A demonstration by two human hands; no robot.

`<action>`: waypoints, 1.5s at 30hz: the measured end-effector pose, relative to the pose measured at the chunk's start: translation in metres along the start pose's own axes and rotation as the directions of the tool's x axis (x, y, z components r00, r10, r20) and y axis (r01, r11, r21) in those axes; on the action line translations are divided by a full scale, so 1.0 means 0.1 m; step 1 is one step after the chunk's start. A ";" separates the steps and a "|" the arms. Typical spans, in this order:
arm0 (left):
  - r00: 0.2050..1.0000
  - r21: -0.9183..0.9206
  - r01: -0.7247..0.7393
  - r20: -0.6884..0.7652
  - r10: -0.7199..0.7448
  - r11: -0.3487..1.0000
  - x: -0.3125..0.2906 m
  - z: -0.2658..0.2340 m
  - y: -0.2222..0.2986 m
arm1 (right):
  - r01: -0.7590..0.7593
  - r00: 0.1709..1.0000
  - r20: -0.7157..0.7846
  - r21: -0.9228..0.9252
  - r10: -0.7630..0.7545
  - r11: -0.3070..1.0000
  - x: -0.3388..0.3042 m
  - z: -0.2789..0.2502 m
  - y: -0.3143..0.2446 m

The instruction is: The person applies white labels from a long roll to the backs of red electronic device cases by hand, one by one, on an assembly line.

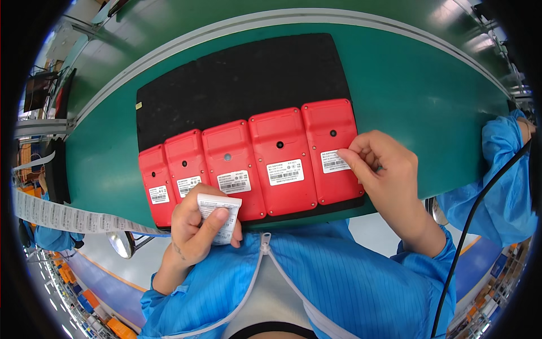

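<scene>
Several red handheld device housings lie side by side in a row, each with a round dark or grey spot and a white printed label. On the rightmost red housing [328,116], a white label [334,163] lies below the black spot. My right hand [389,169] is closed, its thumb and forefinger at that label's upper right corner. Closed around a folded strip of white labels [226,204], my left hand [192,229] is in front of the middle housings, its thumb pressed on the strip. The hand partly covers the housing behind it.
Beneath the housings is a black mat [243,79] on a green tabletop [418,113]. A long printed label strip [68,217] curves in from the left. At right, another person's blue sleeve [488,183] rests near the table edge, with a black cable [474,217] in front.
</scene>
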State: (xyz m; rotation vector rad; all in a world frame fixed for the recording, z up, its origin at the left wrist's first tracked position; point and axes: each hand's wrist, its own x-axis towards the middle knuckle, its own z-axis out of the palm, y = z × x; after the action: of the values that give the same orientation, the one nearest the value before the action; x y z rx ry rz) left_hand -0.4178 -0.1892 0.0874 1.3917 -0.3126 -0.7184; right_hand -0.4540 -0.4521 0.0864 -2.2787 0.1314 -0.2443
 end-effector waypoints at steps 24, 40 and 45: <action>0.929 0.081 -0.108 0.363 0.071 0.991 -0.43 -0.22 0.06 | -0.120 0.980 -0.173 -0.088 0.103 0.989 0.00 -0.08 0.57; -0.419 0.554 -0.831 -0.688 0.592 0.056 -3.37 -0.97 -0.09 | 0.029 0.590 0.575 0.687 -0.567 0.726 0.95 2.69 -2.38; -0.439 0.608 -0.793 -0.615 0.655 0.039 -3.63 -0.82 -0.19 | -0.426 0.499 0.693 0.719 -0.520 0.549 1.13 3.46 -2.90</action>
State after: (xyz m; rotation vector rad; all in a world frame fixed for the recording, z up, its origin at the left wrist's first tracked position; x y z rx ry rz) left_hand -0.6471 0.1010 0.1297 0.7605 -0.3047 1.3598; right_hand -0.2638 -0.0272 0.0969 -1.1185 -0.5298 0.7514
